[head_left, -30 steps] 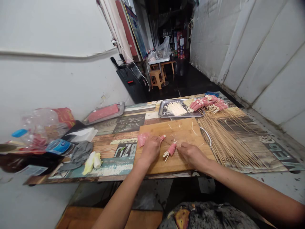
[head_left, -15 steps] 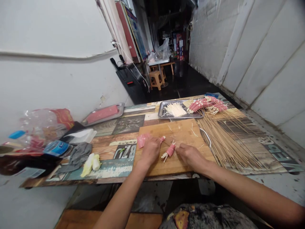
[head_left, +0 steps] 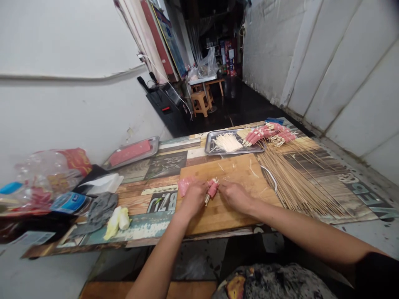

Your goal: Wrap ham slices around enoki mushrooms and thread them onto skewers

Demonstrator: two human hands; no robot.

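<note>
Meat rolls (head_left: 212, 190) pinched between both hands (head_left: 195, 199), cutting board (head_left: 229, 165) mostly bare toward far edge

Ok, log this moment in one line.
left hand: at pink rolls | right hand: at pink rolls | grips: unclear | cutting board: beneath | skewers: at right

Left hand (head_left: 195, 198) — fingers partly hidden; blue-capped bottle (head_left: 11, 188) — cut off by left edge.
</note>
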